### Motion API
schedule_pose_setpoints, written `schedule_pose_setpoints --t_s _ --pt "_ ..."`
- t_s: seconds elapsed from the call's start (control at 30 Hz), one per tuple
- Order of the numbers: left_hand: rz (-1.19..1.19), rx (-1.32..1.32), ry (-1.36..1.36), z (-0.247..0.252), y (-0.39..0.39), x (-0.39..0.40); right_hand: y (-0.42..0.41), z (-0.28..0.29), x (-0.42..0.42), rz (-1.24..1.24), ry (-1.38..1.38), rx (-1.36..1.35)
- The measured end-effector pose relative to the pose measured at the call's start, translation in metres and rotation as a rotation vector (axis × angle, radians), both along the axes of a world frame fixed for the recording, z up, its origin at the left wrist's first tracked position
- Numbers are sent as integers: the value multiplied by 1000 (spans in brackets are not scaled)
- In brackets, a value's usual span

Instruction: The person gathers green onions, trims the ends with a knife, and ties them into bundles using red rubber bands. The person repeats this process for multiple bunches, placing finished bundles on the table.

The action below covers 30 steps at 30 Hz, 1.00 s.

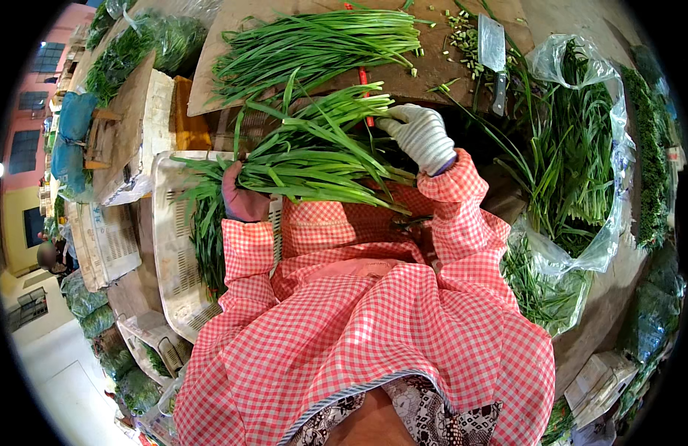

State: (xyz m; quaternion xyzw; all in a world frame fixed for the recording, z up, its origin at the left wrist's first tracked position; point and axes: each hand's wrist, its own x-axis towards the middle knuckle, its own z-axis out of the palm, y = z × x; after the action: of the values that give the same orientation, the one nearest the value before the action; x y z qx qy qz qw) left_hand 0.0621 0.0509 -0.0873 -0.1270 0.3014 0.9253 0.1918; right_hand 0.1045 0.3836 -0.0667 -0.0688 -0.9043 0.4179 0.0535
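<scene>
A loose bunch of garlic chives (321, 161) lies across my lap, leaf tips to the left and pale stem ends to the right. My left hand (244, 192), in a dull purple glove, is closed around its leafy end. My right hand (421, 136), in a white ribbed glove, has bent fingers at the upper stem ends, beside a narrow red strip (364, 78). Whether those fingers grip the stems or the strip is hidden. Beyond my hands, a second bunch of chives (316, 50) rests on a brown board (394, 83).
A cleaver (492, 44) lies on the board, its handle over the near edge, beside chopped stem ends (464, 42). Right stands an open clear plastic bag (614, 223) of chives. A white plastic crate (174, 267) with more greens is left. A stool (101, 139) stands beyond it.
</scene>
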Motion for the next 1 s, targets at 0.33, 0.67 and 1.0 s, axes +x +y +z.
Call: schedule_pose_setpoints --t_s 0.33,0.67,1.0 --pt "-103 45 36 -18 -13 -6 92 20 79 -596 23 -285" --pt "-83 44 32 -12 -6 -6 124 21 92 -725 121 -378" --pt "-65 -77 34 2 4 2 195 56 72 -726 391 -232"
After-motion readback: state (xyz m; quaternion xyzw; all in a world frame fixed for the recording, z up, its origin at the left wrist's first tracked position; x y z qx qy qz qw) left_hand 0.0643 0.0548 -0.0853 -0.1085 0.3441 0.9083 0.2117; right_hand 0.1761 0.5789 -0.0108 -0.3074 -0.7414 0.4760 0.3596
